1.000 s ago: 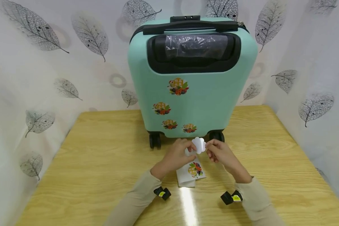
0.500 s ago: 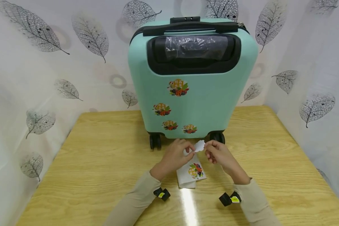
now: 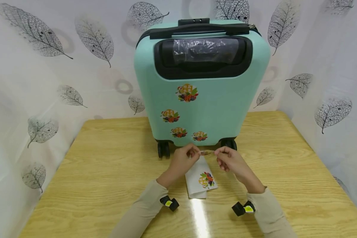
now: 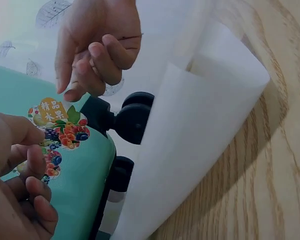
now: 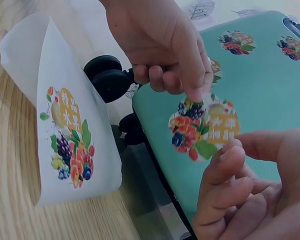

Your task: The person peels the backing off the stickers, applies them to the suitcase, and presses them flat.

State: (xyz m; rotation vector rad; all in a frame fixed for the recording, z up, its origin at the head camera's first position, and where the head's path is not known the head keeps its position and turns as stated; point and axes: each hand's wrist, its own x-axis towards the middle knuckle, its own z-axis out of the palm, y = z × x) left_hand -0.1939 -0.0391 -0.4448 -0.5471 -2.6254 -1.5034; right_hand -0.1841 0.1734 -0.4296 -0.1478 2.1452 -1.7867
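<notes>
Between my two hands, in front of the suitcase, is a scalloped fruit sticker (image 5: pixel 202 127), seen nearly edge-on in the head view. My left hand (image 3: pixel 181 162) pinches one edge of it between thumb and forefinger. On the opposite edge, my right hand (image 3: pixel 232 164) pinches it the same way. Its printed side, with berries and yellow lettering, faces the suitcase. Below the hands lies a folded white backing sheet (image 3: pixel 194 181) bearing another fruit sticker (image 3: pixel 206 180). The mint-green suitcase (image 3: pixel 217 105) stands upright behind, with several matching stickers on its face.
A wooden table (image 3: pixel 113 172) carries everything. The suitcase's black wheels (image 3: pixel 163 149) stand just beyond my hands. A leaf-patterned wall covering (image 3: pixel 107 99) closes off the back and both sides. Each wrist wears a small black device (image 3: pixel 169 203).
The sticker has turned from showing its white back to nearly edge-on, with its print now visible. My left hand has shifted its pinch slightly left and up; the right hand stays nearly in place.
</notes>
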